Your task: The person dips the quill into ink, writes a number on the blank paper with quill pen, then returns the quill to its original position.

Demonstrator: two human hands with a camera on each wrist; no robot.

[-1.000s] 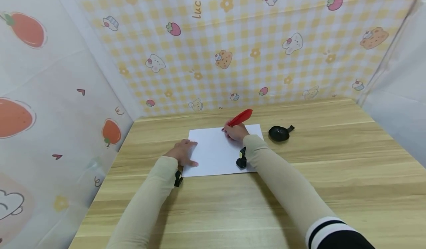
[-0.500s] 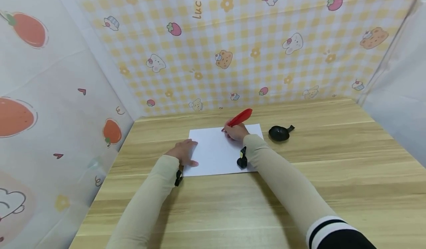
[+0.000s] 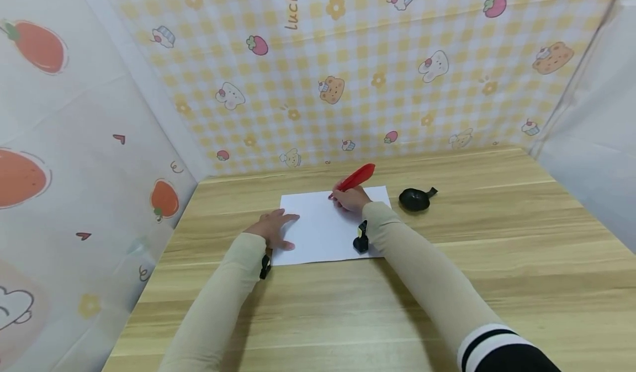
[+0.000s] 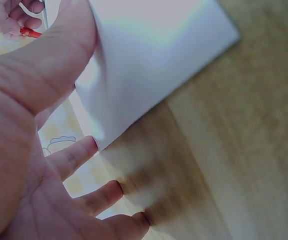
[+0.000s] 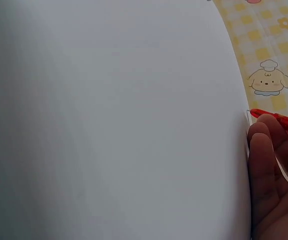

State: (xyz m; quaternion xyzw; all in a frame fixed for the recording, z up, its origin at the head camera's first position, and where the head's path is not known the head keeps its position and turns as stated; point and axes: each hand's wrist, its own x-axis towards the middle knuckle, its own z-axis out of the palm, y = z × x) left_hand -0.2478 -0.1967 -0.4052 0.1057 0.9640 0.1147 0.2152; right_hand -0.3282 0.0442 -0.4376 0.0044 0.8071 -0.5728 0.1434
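A white sheet of paper [image 3: 318,234] lies on the wooden table. My right hand [image 3: 350,199] grips a red feather-shaped pen [image 3: 359,176], its tip down at the paper near the far edge. In the right wrist view the red pen [image 5: 279,118] sits between thumb and fingers, beside the paper's surface [image 5: 133,120]. My left hand [image 3: 271,229] lies spread at the paper's left edge, thumb and index finger over the sheet. In the left wrist view the other fingertips of my left hand [image 4: 48,185] rest on the wood just off the paper [image 4: 149,55].
A black rounded object with a short strap [image 3: 414,200] lies on the table [image 3: 497,239] to the right of the paper. A yellow checked cloth [image 3: 358,57] hangs behind the table, and white printed cloth [image 3: 114,96] covers the left side.
My left index finger reaches slightly further over the paper. The pen tip in my right hand has moved a little left and nearer; the view has shifted slightly.
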